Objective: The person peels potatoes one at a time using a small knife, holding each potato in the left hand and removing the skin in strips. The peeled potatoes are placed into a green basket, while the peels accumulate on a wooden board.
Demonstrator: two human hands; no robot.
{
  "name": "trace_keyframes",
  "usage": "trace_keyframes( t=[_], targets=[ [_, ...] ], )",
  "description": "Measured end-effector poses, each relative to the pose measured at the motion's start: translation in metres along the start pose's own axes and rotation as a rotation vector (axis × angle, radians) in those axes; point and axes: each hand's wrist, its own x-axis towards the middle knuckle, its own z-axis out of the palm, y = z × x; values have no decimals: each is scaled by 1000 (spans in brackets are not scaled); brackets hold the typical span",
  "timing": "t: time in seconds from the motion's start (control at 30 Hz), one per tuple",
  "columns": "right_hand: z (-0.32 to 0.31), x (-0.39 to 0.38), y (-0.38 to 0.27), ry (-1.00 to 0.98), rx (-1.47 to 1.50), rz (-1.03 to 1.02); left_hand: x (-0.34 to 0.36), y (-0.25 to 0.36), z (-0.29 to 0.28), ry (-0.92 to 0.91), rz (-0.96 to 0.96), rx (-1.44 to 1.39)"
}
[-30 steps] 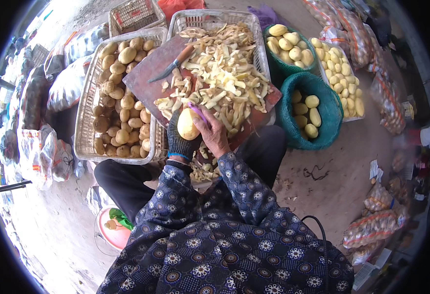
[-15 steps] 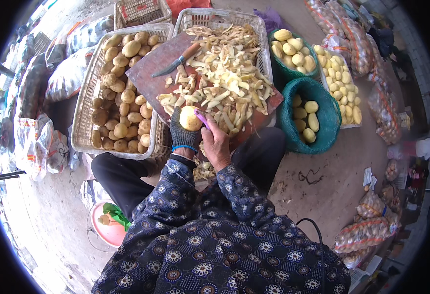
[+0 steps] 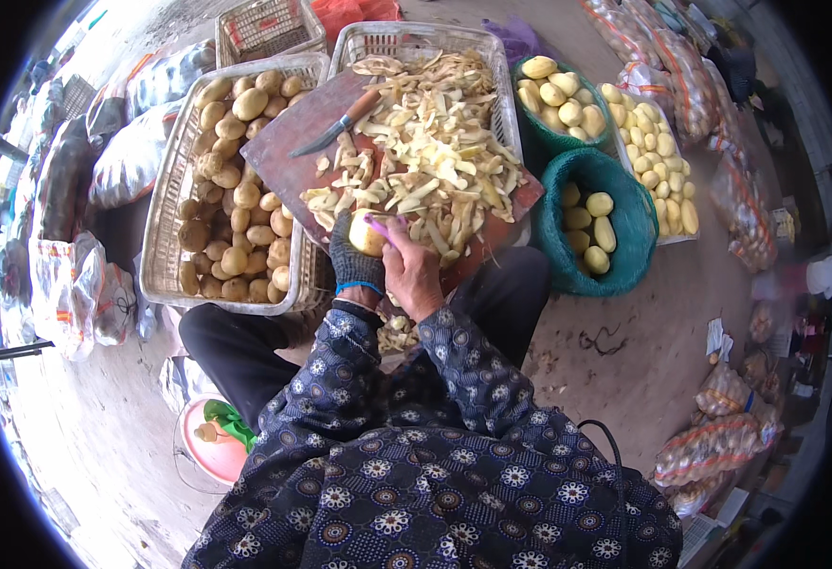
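My left hand, in a dark grey knit glove with a blue band at the wrist, is closed round a partly peeled potato. My right hand, bare, grips a purple peeler whose head lies against the potato's upper right side. Just beyond both hands, a reddish board carries a heap of potato peelings. A knife with a wooden handle rests on the board's left part, its blade pointing toward the near left.
Left of the board, a white crate holds unpeeled potatoes. At right, a green basket and another green basket hold peeled potatoes, beside a white tray of more. A pink-lidded bucket stands near my left knee. Filled sacks lie far right.
My right hand has drawn slightly left and closer to the left hand, with the peeler across the potato. The potato has turned a little in the glove. The view has shifted slightly.
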Motion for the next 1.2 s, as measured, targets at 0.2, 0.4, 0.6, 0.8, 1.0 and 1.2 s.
trace_keyframes(
  t=[0.2, 0.4, 0.6, 0.8, 1.0, 1.2],
  targets=[
    [-1, -53, -11, 25, 60, -26, 2, 2, -3, 83, -82, -11],
    [-15, -29, -10, 104, 90, -58, 16, -3, -10, 143, -68, -12],
    [-6, -29, -13, -2, -229, -61, 1, 2, 10, 125, -106, 44],
    [-23, -52, 7, -61, -3, 16, 2, 1, 12, 272, -112, 31],
    [0, -1, 31, 149, 200, 2, -9, 9, 14, 107, -103, 127],
    [16, 10, 29, 117, 307, 227, -18, 24, 17, 86, -141, 26]
  ],
)
